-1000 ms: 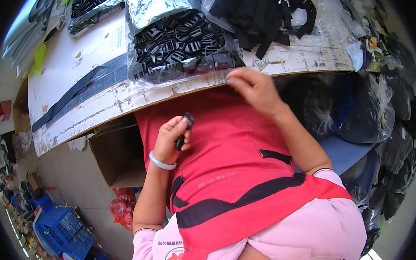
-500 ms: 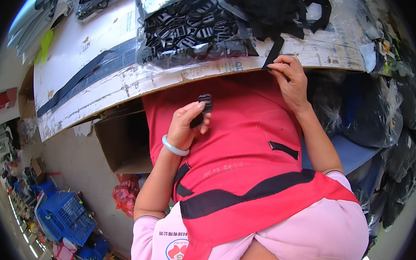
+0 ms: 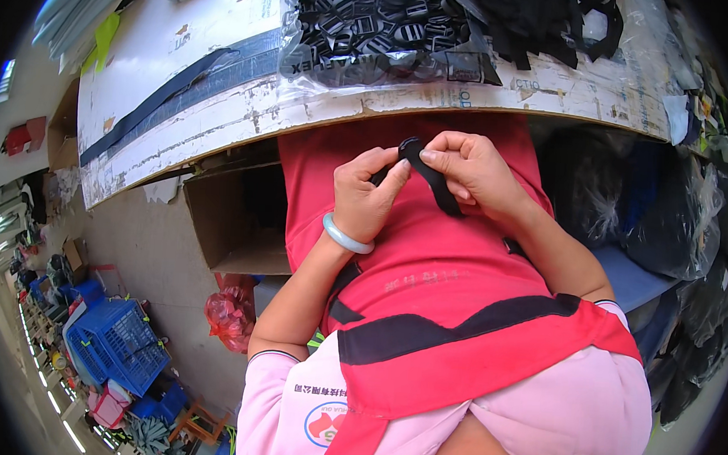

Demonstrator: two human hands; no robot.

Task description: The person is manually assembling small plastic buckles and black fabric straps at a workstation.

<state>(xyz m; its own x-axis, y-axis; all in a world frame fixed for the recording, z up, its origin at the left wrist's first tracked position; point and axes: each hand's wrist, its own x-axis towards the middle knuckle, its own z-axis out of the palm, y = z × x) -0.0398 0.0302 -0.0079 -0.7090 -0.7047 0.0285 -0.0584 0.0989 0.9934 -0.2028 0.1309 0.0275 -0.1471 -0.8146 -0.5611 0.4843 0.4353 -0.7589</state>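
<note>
A small black plastic buckle (image 3: 407,145) is pinched between the thumb and fingers of my left hand (image 3: 364,192), in front of the red apron. Right beside it, my right hand (image 3: 477,173) grips a black webbing strap (image 3: 440,188) close to its end. The strap's end meets the buckle; whether it passes through the slot is hidden by my fingers. Its other end hangs down over the apron. Past my hands, a clear plastic bag of several black buckles (image 3: 384,30) lies on the worn white table (image 3: 219,135).
More black straps (image 3: 543,30) are heaped at the table's far right. A long dark strip (image 3: 155,106) lies along its left part. Below the table edge are an open cardboard box (image 3: 243,228) and a red plastic bag (image 3: 230,318). Plastic-wrapped dark bundles (image 3: 674,205) crowd the right side.
My right hand has drawn the strap off the table edge and brought it left to the buckle. My left hand has risen slightly, and the two hands now meet. The view has shifted somewhat.
</note>
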